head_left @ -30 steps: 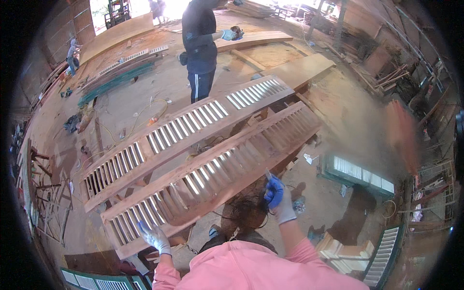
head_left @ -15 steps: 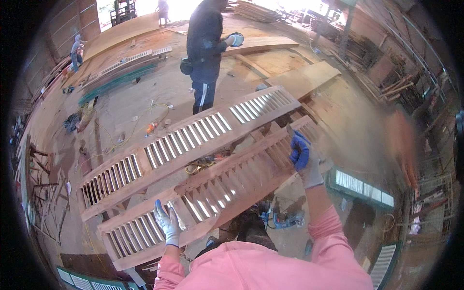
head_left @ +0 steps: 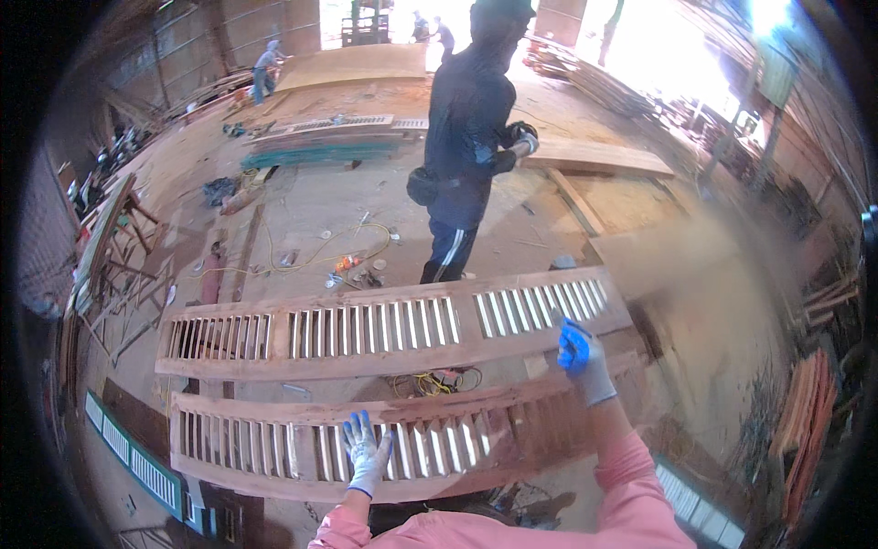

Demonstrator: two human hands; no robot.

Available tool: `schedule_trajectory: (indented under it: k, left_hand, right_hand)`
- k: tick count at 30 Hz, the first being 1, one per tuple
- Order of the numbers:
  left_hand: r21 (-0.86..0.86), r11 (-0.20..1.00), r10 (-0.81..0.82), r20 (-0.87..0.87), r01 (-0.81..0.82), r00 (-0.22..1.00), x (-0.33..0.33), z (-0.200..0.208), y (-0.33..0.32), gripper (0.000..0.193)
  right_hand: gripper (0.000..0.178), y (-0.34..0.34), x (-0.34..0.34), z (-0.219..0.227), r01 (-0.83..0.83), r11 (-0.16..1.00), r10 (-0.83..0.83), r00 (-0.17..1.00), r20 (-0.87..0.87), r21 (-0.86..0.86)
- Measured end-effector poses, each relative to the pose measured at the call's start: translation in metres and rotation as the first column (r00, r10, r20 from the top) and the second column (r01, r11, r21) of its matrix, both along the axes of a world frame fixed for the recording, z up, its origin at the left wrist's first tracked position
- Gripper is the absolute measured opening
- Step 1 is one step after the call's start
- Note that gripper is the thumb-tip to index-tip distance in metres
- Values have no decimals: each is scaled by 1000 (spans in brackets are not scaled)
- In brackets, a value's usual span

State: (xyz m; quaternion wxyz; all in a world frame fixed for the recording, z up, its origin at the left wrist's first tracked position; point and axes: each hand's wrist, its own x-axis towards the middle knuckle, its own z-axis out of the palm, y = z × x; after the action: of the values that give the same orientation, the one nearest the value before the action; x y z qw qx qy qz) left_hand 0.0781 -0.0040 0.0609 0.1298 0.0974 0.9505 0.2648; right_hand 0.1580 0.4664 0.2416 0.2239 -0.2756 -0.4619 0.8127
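Observation:
Two long reddish-wood louvered shutter panels lie roughly side by side before me. On the near shutter, by the divider between two slat sections, my left hand lies open with its fingers spread, in a white glove with blue fingertips. My right hand, gloved the same way, is over the near shutter's right part, close to the edge of the far shutter. Its fingers are bent closed; a small thin tip seems to stick out above them, too small to name. My right arm covers part of the near shutter's right end.
A person in dark clothes stands beyond the far shutter. Yellow cord and an orange tool lie on the floor there. Boards are behind at right, green-framed shutters at lower left, wooden trestles at left.
My view has turned, so both shutters now lie more level across it. My left hand has turned from edge-on to palm down on the near shutter. My right hand stays raised, fingers closed.

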Motion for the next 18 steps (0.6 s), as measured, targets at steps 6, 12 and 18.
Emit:
schedule_trajectory:
  k: [6, 12, 18]
  left_hand:
    - [53, 998, -18, -116, 24, 993, -4, 28, 67, 75]
    - [6, 995, -92, -207, 95, 974, -56, 95, 101, 50]
    - [17, 978, -190, -352, 209, 917, -100, 154, 176, 55]
  right_hand:
    - [17, 60, 12, -42, -91, 984, 102, 992, 71, -152]
    - [12, 60, 24, -81, -69, 973, 115, 973, 202, -222]
    - [14, 95, 89, -170, -60, 987, 75, 993, 94, -149]
